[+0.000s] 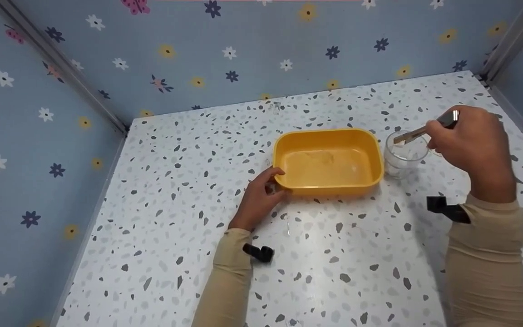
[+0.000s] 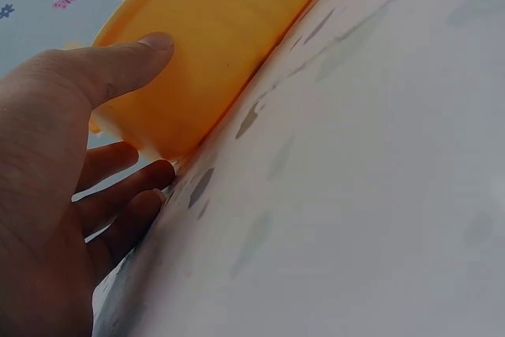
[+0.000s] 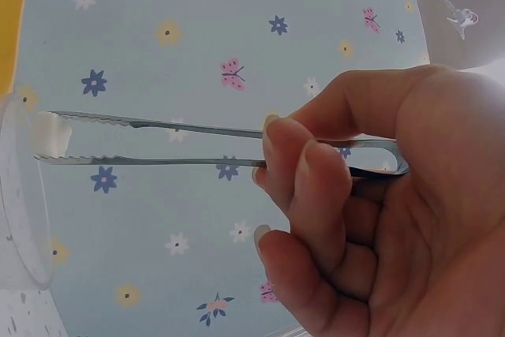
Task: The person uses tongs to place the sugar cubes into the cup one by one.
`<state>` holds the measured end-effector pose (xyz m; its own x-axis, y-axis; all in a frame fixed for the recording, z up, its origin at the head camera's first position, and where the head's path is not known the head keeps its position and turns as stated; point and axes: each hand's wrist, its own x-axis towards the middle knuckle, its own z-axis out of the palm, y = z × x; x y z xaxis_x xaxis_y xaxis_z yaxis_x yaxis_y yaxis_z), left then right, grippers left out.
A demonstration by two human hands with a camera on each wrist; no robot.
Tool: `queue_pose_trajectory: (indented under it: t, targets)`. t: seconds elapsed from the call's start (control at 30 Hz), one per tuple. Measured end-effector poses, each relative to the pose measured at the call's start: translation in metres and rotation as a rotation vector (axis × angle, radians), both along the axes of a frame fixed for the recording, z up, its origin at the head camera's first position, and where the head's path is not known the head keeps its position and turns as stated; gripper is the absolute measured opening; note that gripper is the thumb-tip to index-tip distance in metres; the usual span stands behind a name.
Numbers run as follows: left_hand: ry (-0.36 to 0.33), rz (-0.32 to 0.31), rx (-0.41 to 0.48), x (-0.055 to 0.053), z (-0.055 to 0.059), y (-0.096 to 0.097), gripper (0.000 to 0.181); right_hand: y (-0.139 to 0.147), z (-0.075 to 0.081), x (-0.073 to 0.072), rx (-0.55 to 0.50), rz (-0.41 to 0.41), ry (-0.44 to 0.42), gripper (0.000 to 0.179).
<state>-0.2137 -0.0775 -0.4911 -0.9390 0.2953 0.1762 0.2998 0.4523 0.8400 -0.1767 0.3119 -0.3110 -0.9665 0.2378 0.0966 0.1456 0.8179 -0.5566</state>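
My left hand (image 1: 259,197) grips the near left corner of a yellow plastic tub (image 1: 329,187). In the left wrist view its thumb lies on the tub's outer wall, and the other fingers are bent by the corner. My right hand (image 1: 477,141) holds metal tongs (image 3: 213,129) with serrated tips, pinched between thumb and fingers. A small white cube (image 3: 52,133) is between the tips. In the head view the tips are over the mouth of a clear glass (image 1: 397,168), which stands against the tub's right side. Whitish contents show in the glass, but their kind is unclear.
The speckled white tabletop (image 1: 175,181) runs to a blue flower-patterned wall (image 1: 261,50) at the back, with similar panels left and right. A black wrist mount (image 1: 259,253) sits on the left sleeve and another mount (image 1: 447,210) on the right.
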Motion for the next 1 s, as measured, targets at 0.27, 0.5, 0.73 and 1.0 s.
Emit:
queue_pose_trajectory:
  t: [0.27, 0.5, 0.73, 1.0]
  targets:
    - [-0.015, 0.000, 0.008, 0.002, -0.001, -0.001, 0.047, 0.003, -0.003, -0.001, 0.000, -0.005, -0.022, 0.033]
    - [-0.008, 0.009, 0.005, 0.006, -0.005, -0.002, 0.046, 0.006, -0.006, -0.002, 0.001, 0.032, -0.051, 0.032]
    - [-0.005, -0.004, 0.018, 0.004, -0.001, -0.002, 0.049, 0.007, -0.009, -0.006, 0.021, 0.037, -0.109, 0.034]
    - [-0.023, -0.007, 0.028, 0.003, 0.001, -0.002, 0.058, 0.007, -0.014, -0.013, 0.041, 0.079, -0.126, 0.027]
